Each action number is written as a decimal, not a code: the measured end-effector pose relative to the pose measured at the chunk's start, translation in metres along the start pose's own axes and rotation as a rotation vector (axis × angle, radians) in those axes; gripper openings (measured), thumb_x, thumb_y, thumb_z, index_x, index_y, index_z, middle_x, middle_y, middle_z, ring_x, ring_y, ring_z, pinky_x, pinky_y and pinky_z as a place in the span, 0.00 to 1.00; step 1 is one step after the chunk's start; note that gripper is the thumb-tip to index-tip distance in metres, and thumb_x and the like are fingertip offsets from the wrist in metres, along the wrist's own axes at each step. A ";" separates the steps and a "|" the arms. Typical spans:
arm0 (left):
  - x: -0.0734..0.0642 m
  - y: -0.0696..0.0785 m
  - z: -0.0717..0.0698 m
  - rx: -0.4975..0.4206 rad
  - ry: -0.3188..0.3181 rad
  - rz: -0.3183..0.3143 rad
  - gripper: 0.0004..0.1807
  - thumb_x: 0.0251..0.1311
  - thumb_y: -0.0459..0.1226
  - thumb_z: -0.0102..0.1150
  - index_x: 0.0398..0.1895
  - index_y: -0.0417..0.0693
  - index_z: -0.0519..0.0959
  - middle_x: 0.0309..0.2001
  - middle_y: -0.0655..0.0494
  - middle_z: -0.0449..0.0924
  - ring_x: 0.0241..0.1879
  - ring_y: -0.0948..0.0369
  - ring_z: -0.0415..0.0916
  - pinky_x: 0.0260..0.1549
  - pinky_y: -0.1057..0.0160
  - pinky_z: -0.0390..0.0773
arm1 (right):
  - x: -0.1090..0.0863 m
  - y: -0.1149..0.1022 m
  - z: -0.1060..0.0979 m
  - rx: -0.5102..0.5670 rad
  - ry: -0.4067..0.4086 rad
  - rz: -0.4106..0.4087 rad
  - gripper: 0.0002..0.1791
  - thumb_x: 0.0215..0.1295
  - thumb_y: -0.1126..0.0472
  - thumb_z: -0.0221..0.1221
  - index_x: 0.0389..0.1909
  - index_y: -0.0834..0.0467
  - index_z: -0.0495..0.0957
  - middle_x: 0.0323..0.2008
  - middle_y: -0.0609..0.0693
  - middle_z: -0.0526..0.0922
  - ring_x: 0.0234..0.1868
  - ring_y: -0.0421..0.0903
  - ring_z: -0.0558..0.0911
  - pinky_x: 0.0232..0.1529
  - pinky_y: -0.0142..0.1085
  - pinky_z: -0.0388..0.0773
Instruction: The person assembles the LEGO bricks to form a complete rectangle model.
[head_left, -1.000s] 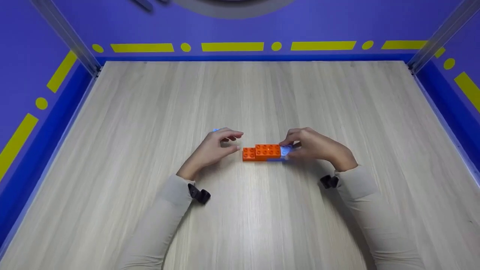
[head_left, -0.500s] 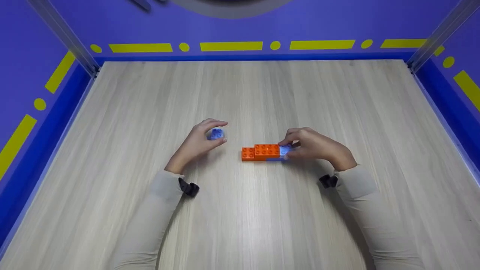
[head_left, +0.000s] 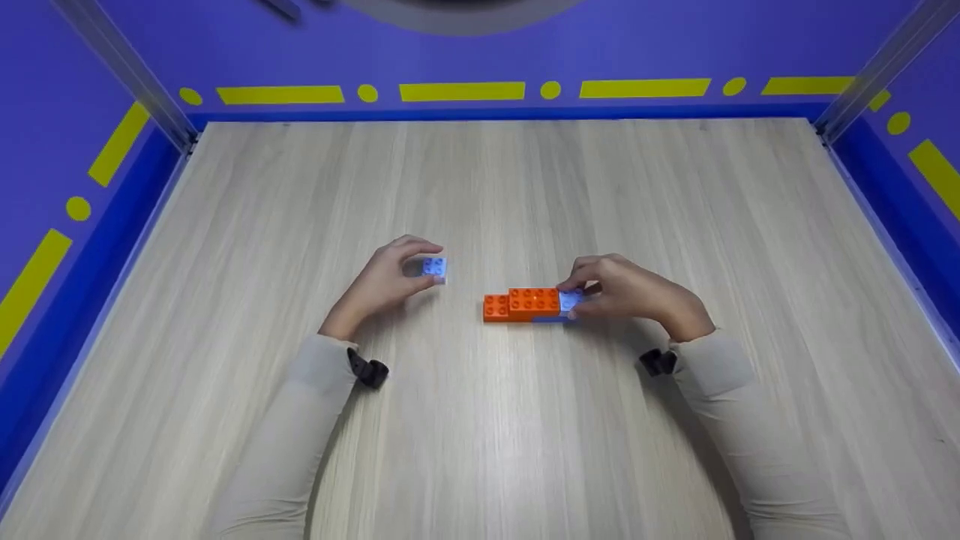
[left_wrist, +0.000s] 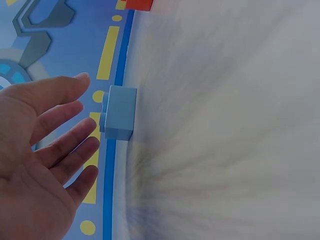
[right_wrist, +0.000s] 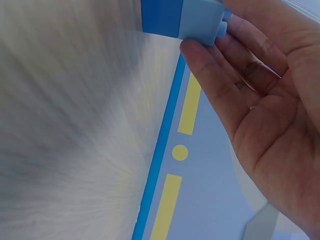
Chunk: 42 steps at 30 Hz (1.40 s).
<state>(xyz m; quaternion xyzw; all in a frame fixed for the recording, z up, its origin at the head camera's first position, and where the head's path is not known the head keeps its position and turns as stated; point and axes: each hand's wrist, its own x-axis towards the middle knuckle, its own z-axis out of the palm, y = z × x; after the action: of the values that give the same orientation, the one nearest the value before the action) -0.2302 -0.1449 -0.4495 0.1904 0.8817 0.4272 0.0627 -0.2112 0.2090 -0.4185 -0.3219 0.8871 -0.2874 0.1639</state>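
The left hand [head_left: 382, 281] rests on the worktop [head_left: 480, 420] with its fingers [left_wrist: 60, 122] loosely spread and only slightly bent, gripping nothing. A small light blue brick [head_left: 433, 267] sits on the worktop just beyond the fingertips, studs up. In the left wrist view the small light blue brick [left_wrist: 119, 113] stands a short gap off the tips of the fingers, with no finger touching it.

The right hand [head_left: 626, 292] is at the right end of a row of joined bricks [head_left: 529, 306]. That row lies on the worktop between the two hands: orange bricks [head_left: 523, 304] on its left and middle, a light blue brick [head_left: 570, 301] at its right end, and a darker blue brick [head_left: 551, 319] showing low along its near edge. The right fingers [right_wrist: 220, 75] are curled round the light blue end, thumb on the near side and fingertips over the top. In the right wrist view the light blue brick [right_wrist: 202, 20] sits against the fingertips with the darker blue brick [right_wrist: 161, 18] beside it. The orange bricks lie clear of the right fingers, to their left.
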 end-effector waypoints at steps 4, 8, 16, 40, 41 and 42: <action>0.000 -0.001 -0.002 0.023 -0.017 -0.026 0.24 0.56 0.36 0.67 0.58 0.42 0.77 0.59 0.49 0.75 0.64 0.52 0.67 0.66 0.53 0.63 | -0.001 0.000 0.000 0.020 0.002 -0.015 0.16 0.55 0.68 0.65 0.47 0.64 0.83 0.42 0.53 0.81 0.47 0.50 0.82 0.49 0.42 0.81; 0.000 -0.003 -0.003 0.040 -0.030 -0.047 0.24 0.57 0.35 0.65 0.58 0.41 0.76 0.59 0.48 0.74 0.64 0.51 0.67 0.66 0.53 0.63 | -0.001 0.000 0.000 0.017 0.002 -0.018 0.16 0.56 0.68 0.66 0.47 0.64 0.83 0.42 0.53 0.81 0.47 0.49 0.82 0.49 0.42 0.81; 0.002 -0.006 -0.004 0.051 -0.049 -0.068 0.23 0.57 0.33 0.64 0.58 0.40 0.76 0.59 0.46 0.74 0.64 0.50 0.68 0.66 0.53 0.64 | 0.000 -0.001 -0.001 0.004 -0.009 0.008 0.16 0.56 0.66 0.66 0.47 0.63 0.83 0.42 0.52 0.81 0.47 0.49 0.82 0.50 0.42 0.81; 0.002 -0.006 -0.003 0.046 -0.042 -0.064 0.20 0.57 0.30 0.64 0.54 0.38 0.78 0.53 0.46 0.78 0.57 0.51 0.75 0.61 0.54 0.70 | 0.000 0.004 0.000 0.072 0.005 -0.022 0.16 0.54 0.70 0.66 0.46 0.65 0.83 0.42 0.54 0.81 0.46 0.51 0.83 0.49 0.42 0.81; 0.002 -0.005 -0.003 0.048 -0.042 -0.066 0.19 0.57 0.30 0.64 0.53 0.38 0.78 0.53 0.46 0.78 0.57 0.51 0.75 0.61 0.54 0.70 | 0.000 0.005 0.000 0.071 0.004 -0.023 0.16 0.54 0.70 0.66 0.46 0.65 0.83 0.42 0.54 0.81 0.46 0.51 0.83 0.49 0.42 0.81; 0.002 -0.005 -0.003 0.050 -0.041 -0.067 0.19 0.57 0.30 0.64 0.53 0.38 0.79 0.52 0.46 0.78 0.56 0.51 0.75 0.61 0.54 0.70 | 0.000 0.005 0.000 0.070 0.004 -0.023 0.16 0.54 0.70 0.66 0.46 0.65 0.83 0.42 0.54 0.81 0.46 0.51 0.83 0.49 0.42 0.81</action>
<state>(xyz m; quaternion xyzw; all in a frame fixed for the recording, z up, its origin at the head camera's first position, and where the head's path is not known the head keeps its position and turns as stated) -0.2341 -0.1489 -0.4516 0.1709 0.8964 0.3988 0.0903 -0.2135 0.2117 -0.4217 -0.3256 0.8731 -0.3207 0.1699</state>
